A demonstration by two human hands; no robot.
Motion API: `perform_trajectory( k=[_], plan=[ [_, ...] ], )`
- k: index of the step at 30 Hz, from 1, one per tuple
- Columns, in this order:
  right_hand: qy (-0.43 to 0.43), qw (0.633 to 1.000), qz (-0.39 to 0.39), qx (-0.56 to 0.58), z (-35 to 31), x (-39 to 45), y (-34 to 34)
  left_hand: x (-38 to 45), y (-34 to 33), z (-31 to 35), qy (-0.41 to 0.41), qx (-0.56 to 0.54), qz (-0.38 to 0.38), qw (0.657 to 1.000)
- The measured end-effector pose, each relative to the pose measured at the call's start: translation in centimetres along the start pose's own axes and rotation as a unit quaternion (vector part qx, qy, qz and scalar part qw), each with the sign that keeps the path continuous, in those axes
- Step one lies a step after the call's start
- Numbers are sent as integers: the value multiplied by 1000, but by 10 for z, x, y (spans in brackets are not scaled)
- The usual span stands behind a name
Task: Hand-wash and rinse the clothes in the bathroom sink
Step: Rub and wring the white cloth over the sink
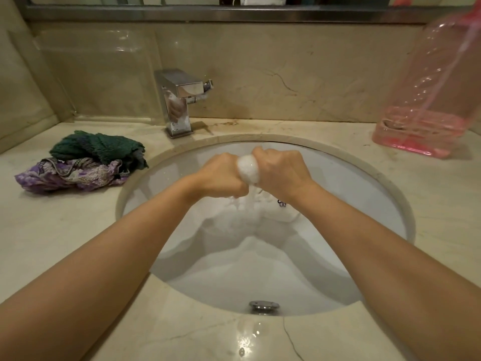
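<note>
Left hand (pixel 223 175) and right hand (pixel 281 170), fists touching, both grip white garment (pixel 247 166) above centre of sink (pixel 390 183); cloth trails into the water. Green and purple clothes pile (pixel 83 162) near left rim, faucet (pixel 179 102) behind

You see a white garment (pixel 247 168) over a white sink (pixel 338 178), a dark green cloth (pixel 99 145) on purple patterned fabric (pixel 65 175) far left, and 1 clear pink bottle (pixel 426 100) far right.
</note>
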State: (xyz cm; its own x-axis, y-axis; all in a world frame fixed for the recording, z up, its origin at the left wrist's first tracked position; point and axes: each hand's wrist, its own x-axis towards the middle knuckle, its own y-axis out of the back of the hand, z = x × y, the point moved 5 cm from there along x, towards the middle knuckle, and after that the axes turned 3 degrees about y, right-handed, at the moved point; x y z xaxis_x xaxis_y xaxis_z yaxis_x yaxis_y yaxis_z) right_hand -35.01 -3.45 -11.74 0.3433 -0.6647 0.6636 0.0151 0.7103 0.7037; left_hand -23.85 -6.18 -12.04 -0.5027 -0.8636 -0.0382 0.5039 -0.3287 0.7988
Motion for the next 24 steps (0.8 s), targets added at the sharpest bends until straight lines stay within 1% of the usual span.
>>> perform_trajectory(
  k=[2,3,5,8,10,12,14,15,16,17,18,19,20,22,23,24],
  plan=[
    [27,1000,3,5,-3,-1,2,-3,-2,-2,19,-23,-44,999],
    [38,999,8,3,-3,-1,4,-4,-4,-2,20,-34,-55,998],
    [49,998,24,-2,1,-2,8,-4,-6,0,15,-60,-56,997],
    [38,998,39,-31,9,-3,13,0,-9,6,10,-81,-42,996],
    [32,997,51,-53,15,-5,12,3,-13,9,4,-86,-19,996],
    [27,996,61,-56,22,-7,8,8,-18,9,0,-71,32,997],
    [5,998,56,-23,28,-8,7,11,-20,10,-10,-10,91,996],
    [-18,999,34,7,30,-9,6,11,-20,11,-21,30,112,993],
    [-48,998,-27,41,31,-9,4,10,-19,13,-34,68,129,989],
    [-96,984,-116,95,32,-12,1,10,-18,13,-47,104,138,984],
    [-148,952,-208,167,32,-19,-3,9,-17,11,-59,137,141,979],
    [-194,902,-288,256,29,-28,-5,9,-17,9,-67,167,139,974],
    [-230,839,-347,350,25,-37,-8,9,-17,5,-74,192,134,969],
    [-279,698,-422,507,20,-53,-11,8,-19,1,-88,228,123,962],
    [-295,642,-438,556,20,-58,-10,8,-20,3,-104,240,125,957],
    [-304,604,-446,586,23,-62,-10,6,-19,7,-126,252,131,950]
  ],
)
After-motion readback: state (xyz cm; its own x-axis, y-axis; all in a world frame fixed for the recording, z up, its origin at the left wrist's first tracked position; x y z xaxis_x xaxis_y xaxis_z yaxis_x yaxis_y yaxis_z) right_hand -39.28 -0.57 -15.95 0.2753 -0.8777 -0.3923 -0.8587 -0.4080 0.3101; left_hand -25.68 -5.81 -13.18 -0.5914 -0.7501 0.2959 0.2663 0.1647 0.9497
